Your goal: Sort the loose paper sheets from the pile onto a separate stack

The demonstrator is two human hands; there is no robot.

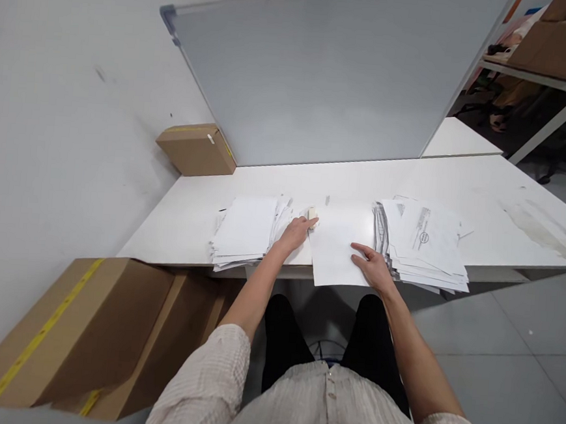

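Observation:
My left hand (297, 233) reaches over the table, fingers closed about a small cream-coloured block (312, 212), whose kind I cannot make out. Right beside it lies a blank white sheet of paper (334, 255), its near end jutting past the table's front edge. My right hand (373, 266) has the right side of this sheet, thumb and index finger showing on top and the other fingers partly hidden. Left of my left hand is a stack of paper (246, 225). Another stack, with printed sheets (422, 239) on top, lies just right of my right hand.
Along the back of the white table (481, 188) leans a large whiteboard (323, 71). A flat cardboard box (197, 150) stands at the back left corner. Bigger cardboard boxes (78, 320) sit on the floor at left. Behind, at right, another table (553, 80) carries boxes.

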